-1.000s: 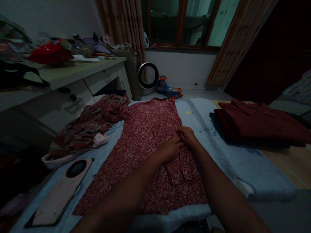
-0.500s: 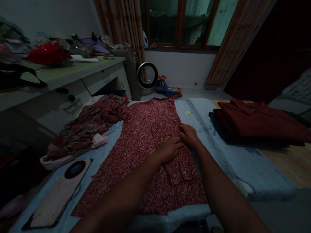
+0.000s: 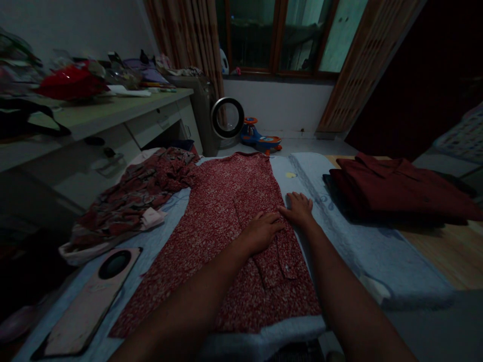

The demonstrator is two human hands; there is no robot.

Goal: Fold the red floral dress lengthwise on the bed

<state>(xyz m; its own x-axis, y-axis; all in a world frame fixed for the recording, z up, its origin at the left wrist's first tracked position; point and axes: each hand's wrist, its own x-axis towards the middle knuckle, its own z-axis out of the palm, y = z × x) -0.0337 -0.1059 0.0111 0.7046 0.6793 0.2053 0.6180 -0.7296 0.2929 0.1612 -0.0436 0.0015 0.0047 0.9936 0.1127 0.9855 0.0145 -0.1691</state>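
Note:
A red floral dress [image 3: 222, 211] lies spread flat on a pale blue blanket [image 3: 339, 231]. My left hand [image 3: 262, 231] rests palm down on the middle of the dress, beside a folded-in strip of the fabric. My right hand [image 3: 300, 207] lies flat with fingers spread at the dress's right edge, partly on the blanket. Neither hand grips anything.
A crumpled floral garment [image 3: 132, 196] lies left of the dress. A pink board with a dark oval hole [image 3: 90, 301] sits at the near left. Folded dark red clothes [image 3: 396, 188] lie at the right. A cluttered desk [image 3: 94, 115], a round fan [image 3: 227, 118] and a toy car [image 3: 260, 138] stand beyond.
My right hand has slid outward to the right, off the dress's middle to its edge, and its fingers have spread. My left hand has stayed in place.

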